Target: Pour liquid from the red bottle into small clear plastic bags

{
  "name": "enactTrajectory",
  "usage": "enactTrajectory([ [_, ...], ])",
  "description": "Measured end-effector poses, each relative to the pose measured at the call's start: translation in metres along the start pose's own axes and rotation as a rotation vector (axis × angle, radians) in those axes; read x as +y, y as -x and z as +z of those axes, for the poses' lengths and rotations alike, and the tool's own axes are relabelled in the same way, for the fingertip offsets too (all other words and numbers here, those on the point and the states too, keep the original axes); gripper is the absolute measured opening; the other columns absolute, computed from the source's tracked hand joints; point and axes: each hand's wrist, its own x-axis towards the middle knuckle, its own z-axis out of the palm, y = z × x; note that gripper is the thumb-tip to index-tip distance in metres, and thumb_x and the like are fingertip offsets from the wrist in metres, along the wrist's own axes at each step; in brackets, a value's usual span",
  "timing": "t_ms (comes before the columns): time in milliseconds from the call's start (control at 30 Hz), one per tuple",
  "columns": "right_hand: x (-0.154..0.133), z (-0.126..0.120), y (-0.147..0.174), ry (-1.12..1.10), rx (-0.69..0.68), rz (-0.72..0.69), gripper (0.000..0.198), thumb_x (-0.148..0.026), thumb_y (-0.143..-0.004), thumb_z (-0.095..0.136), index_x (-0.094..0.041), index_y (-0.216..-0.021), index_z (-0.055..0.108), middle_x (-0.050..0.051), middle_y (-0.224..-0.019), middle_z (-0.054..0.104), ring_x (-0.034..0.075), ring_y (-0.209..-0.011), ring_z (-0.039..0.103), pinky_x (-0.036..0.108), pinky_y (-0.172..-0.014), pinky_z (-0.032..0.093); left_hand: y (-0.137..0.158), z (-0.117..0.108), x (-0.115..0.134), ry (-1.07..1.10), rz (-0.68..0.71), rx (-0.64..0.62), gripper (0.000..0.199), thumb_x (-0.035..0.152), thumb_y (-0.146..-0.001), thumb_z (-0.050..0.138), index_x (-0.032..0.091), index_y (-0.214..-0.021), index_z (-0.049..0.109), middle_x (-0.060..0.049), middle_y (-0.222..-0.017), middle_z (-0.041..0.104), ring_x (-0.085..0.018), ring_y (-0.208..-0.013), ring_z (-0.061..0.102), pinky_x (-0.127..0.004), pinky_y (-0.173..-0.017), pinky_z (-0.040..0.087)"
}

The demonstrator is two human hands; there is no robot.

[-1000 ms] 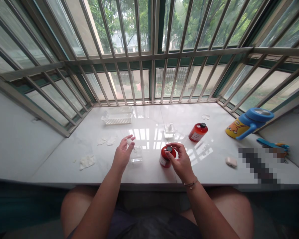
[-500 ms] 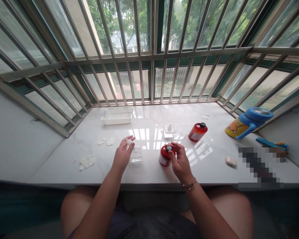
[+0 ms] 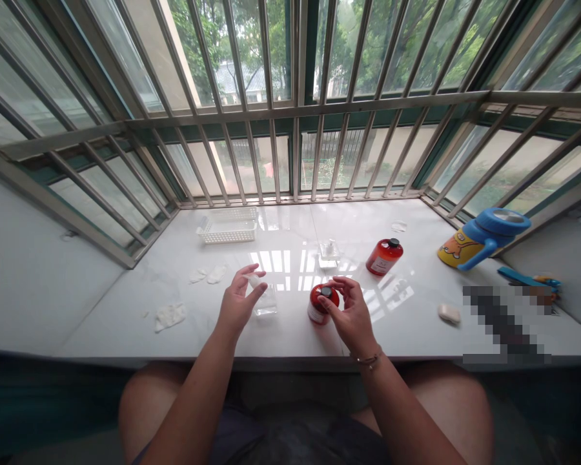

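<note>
My left hand (image 3: 237, 300) is open, thumb and fingers apart around the whitish pump top of a clear square bottle (image 3: 266, 303). Whether it touches the pump I cannot tell. A red bottle with a black cap (image 3: 318, 314) stands upright to the right of the clear one. Next to it my right hand (image 3: 354, 313) is open too, its thumb over the near side of the cap and its fingers curved behind, apart. Behind them stands a second clear pump bottle (image 3: 328, 255). Another red bottle (image 3: 384, 258), also black-capped, is farther right.
A white perforated basket (image 3: 227, 234) sits at the back left. Crumpled tissues (image 3: 170, 318) lie on the left. On the right are a blue and yellow jug (image 3: 479, 239), a small pale block (image 3: 448, 314) and a blue strap (image 3: 513, 278). Metal bars (image 3: 295, 161) rise behind the tabletop.
The nearer red bottle has shifted slightly left. My right thumb has moved left over its cap, and the fingers have loosened. My left thumb and fingers have spread a little.
</note>
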Motion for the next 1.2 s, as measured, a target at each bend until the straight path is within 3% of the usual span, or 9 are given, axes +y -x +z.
enactTrajectory([
  [167, 0.000, -0.002, 0.000, -0.075, -0.089, -0.002, 0.038, -0.050, -0.106, 0.064, -0.031, -0.138, 0.054, 0.012, -0.137, 0.073, 0.029, -0.131, 0.069, 0.056, -0.114, 0.056, -0.001, 0.000, -0.004, 0.022, 0.000, -0.007, 0.044, 0.059, -0.089, 0.082, 0.021, -0.111, 0.080, -0.016, -0.157, 0.061, -0.036, -0.141, 0.062, -0.049, -0.117, 0.051],
  [267, 0.002, -0.002, 0.002, -0.064, -0.101, 0.002, 0.048, -0.052, -0.102, 0.071, -0.031, -0.140, 0.051, 0.013, -0.142, 0.071, 0.029, -0.133, 0.068, 0.056, -0.115, 0.055, 0.000, 0.001, -0.003, 0.026, -0.013, -0.005, 0.045, 0.060, -0.089, 0.081, 0.022, -0.113, 0.080, -0.015, -0.157, 0.061, -0.036, -0.141, 0.062, -0.050, -0.118, 0.050],
  [367, 0.005, 0.002, 0.003, -0.044, -0.043, 0.028, 0.053, -0.050, -0.092, 0.084, -0.030, -0.130, 0.055, 0.013, -0.138, 0.071, 0.031, -0.134, 0.068, 0.056, -0.115, 0.055, 0.000, 0.002, -0.002, 0.018, -0.016, 0.003, 0.045, 0.061, -0.090, 0.080, 0.022, -0.113, 0.080, -0.015, -0.155, 0.063, -0.036, -0.141, 0.062, -0.051, -0.118, 0.050],
  [467, 0.006, 0.006, 0.004, -0.059, 0.002, 0.044, 0.041, -0.050, -0.095, 0.081, -0.029, -0.121, 0.057, 0.012, -0.134, 0.072, 0.030, -0.135, 0.067, 0.056, -0.116, 0.055, 0.000, 0.003, -0.001, 0.013, -0.015, -0.001, 0.044, 0.061, -0.090, 0.080, 0.023, -0.113, 0.080, -0.014, -0.154, 0.063, -0.036, -0.142, 0.062, -0.052, -0.119, 0.049],
  [733, 0.004, 0.004, 0.003, 0.116, -0.054, -0.053, 0.037, -0.054, -0.110, 0.052, -0.030, -0.134, 0.067, 0.011, -0.133, 0.072, 0.030, -0.125, 0.068, 0.054, -0.112, 0.054, 0.000, 0.003, -0.001, 0.011, -0.011, 0.006, 0.045, 0.061, -0.090, 0.080, 0.023, -0.113, 0.080, -0.015, -0.153, 0.065, -0.036, -0.141, 0.062, -0.052, -0.119, 0.049],
  [933, 0.003, 0.008, 0.005, 0.066, -0.025, -0.003, 0.044, -0.053, -0.096, 0.077, -0.030, -0.130, 0.063, 0.009, -0.132, 0.072, 0.030, -0.121, 0.070, 0.052, -0.109, 0.057, 0.001, 0.004, 0.002, 0.005, -0.016, 0.004, 0.044, 0.062, -0.090, 0.079, 0.023, -0.111, 0.081, -0.014, -0.151, 0.066, -0.035, -0.140, 0.062, -0.052, -0.119, 0.049],
  [1033, 0.000, 0.009, 0.004, 0.110, -0.028, -0.032, 0.034, -0.053, -0.100, 0.071, -0.030, -0.125, 0.066, 0.009, -0.128, 0.073, 0.030, -0.120, 0.070, 0.052, -0.108, 0.057, 0.001, 0.004, 0.003, -0.008, -0.017, 0.004, 0.045, 0.062, -0.090, 0.079, 0.023, -0.112, 0.080, -0.014, -0.151, 0.066, -0.035, -0.139, 0.063, -0.051, -0.120, 0.049],
  [1200, -0.010, 0.005, 0.000, 0.183, -0.083, -0.113, 0.034, -0.053, -0.108, 0.056, -0.030, -0.130, 0.068, 0.009, -0.128, 0.072, 0.031, -0.121, 0.068, 0.051, -0.109, 0.055, 0.003, 0.002, 0.004, -0.034, -0.018, 0.000, 0.046, 0.064, -0.091, 0.078, 0.023, -0.112, 0.080, -0.014, -0.151, 0.067, -0.035, -0.139, 0.063, -0.051, -0.120, 0.049],
])
